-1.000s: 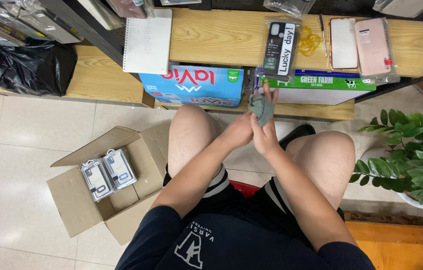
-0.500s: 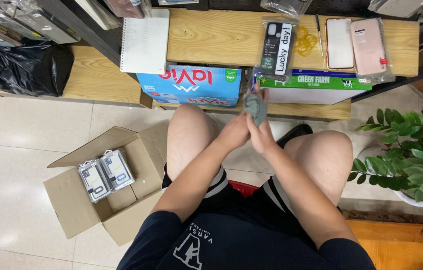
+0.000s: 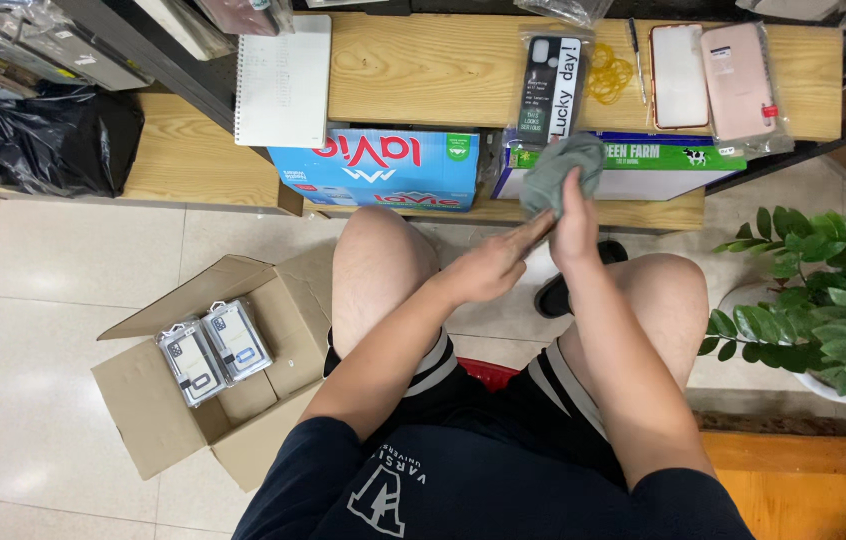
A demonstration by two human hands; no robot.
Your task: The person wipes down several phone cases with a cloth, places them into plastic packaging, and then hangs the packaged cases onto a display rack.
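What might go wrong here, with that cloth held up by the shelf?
The right hand grips the grey-green cloth right at the shelf edge, where a packaged phone case overhangs; a swipe might knock it down. The left hand lies flat with only its fingertips near the cloth, so the cloth could slip and fall to the floor.

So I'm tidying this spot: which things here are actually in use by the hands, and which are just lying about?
In use:
grey-green cloth, gripped by the right hand
left hand, fingers stretched toward the cloth

Lying about:
cardboard box of packaged phone cases
spiral notebook
yellow rubber bands
potted plant
black bag
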